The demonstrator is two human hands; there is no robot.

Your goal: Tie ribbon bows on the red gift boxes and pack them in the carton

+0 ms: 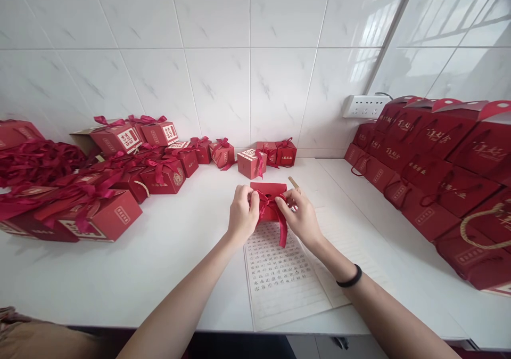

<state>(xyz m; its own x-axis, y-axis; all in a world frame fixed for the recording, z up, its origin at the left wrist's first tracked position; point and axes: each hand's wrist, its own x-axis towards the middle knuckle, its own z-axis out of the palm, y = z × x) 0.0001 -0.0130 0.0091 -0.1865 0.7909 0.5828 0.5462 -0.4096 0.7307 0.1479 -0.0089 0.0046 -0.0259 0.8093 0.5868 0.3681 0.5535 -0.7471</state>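
A small red gift box (268, 187) rests on an open notebook (279, 274) whose left page is filled with handwriting. Across the box top lies a bow of dark red ribbon (282, 230), one tail hanging down the near side. My left hand (244, 210) pinches the bow's left side between thumb and fingers. On the other side my right hand (301, 212), with a black band on its wrist, pinches the right side of the bow. Both hands touch the box. A small patterned item, partly hidden, shows beside the right fingers.
Ribboned red boxes (163, 177) and a heap of loose ribbon (40, 162) occupy the left. A few small boxes (252, 163) stand near the tiled wall. Stacked red boxes (423, 175) line the right, near a white power strip (365, 106). A gold-coloured strip (294, 183) lies behind my right hand.
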